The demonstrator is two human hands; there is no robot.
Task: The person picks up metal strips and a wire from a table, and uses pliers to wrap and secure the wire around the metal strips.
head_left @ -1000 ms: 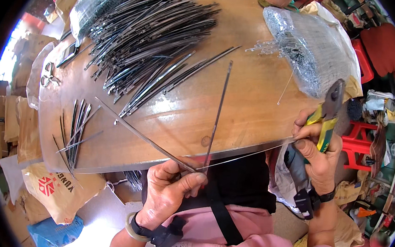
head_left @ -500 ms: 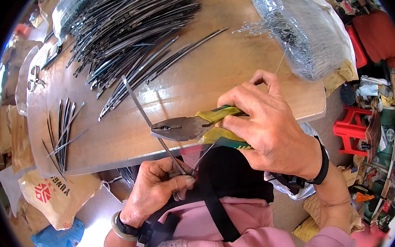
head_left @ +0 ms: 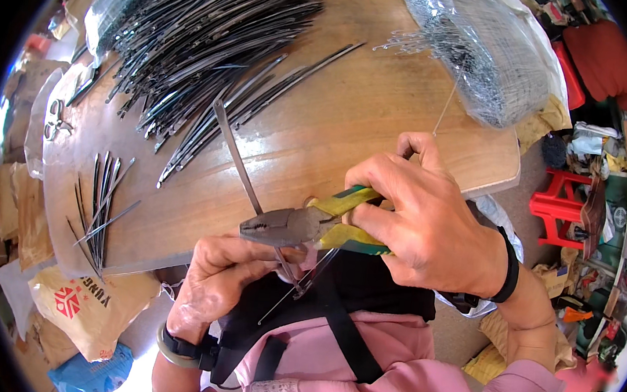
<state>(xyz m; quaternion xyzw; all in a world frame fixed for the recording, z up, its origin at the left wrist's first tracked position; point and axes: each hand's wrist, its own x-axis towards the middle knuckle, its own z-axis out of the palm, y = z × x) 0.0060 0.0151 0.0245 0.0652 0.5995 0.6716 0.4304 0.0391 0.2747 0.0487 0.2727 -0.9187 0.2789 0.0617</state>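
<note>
My right hand (head_left: 436,228) is wrapped round the yellow-and-green handles of a pair of pliers (head_left: 285,227), whose jaws point left. A thin wire (head_left: 447,107) rises from the bent fingers of that hand. Just below the jaws, my left hand (head_left: 223,266) pinches the lower part of a narrow dark metal strip (head_left: 237,157). The strip slants up over the table and passes behind the pliers. Below the left fingers thin wires (head_left: 275,307) stick out over my lap; how they join the strip is hidden.
A big heap of dark strips (head_left: 207,47) covers the table's far left, with a smaller bunch (head_left: 104,209) nearer. Scissors (head_left: 57,120) lie at the left edge. A clear bag of thin wires (head_left: 486,62) lies far right. A red stool (head_left: 559,208) stands beyond the table.
My left hand has shifted up and left, closer under the pliers. The strip's upper end has moved right and up. My right hand and the pliers have dropped slightly.
</note>
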